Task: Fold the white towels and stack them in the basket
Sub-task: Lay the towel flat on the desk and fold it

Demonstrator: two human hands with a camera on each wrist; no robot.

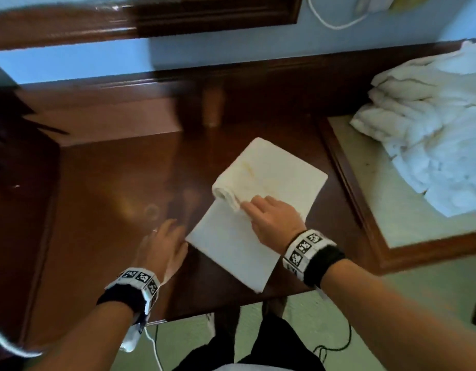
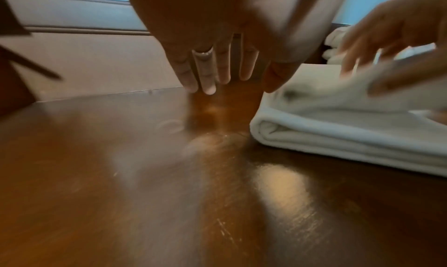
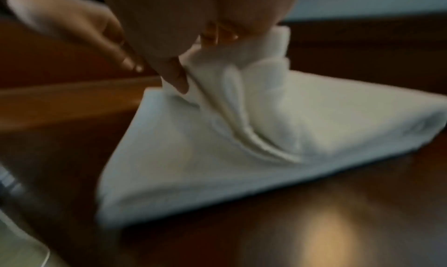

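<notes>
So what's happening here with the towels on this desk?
A person is folding a white towel on a dark wooden table. Their right hand pinches a raised fold near the towel's middle, with part of the cloth doubled over on the far side. The left hand is open, fingers straight, beside the towel's near-left corner. A heap of unfolded white towels waits to the right. No basket is clearly in view.

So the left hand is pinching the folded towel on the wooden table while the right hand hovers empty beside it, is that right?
Not quite: the hands are swapped. The right hand pinches the folded towel on the wooden table, and the left hand hovers empty beside it. The head view shows this.
</notes>
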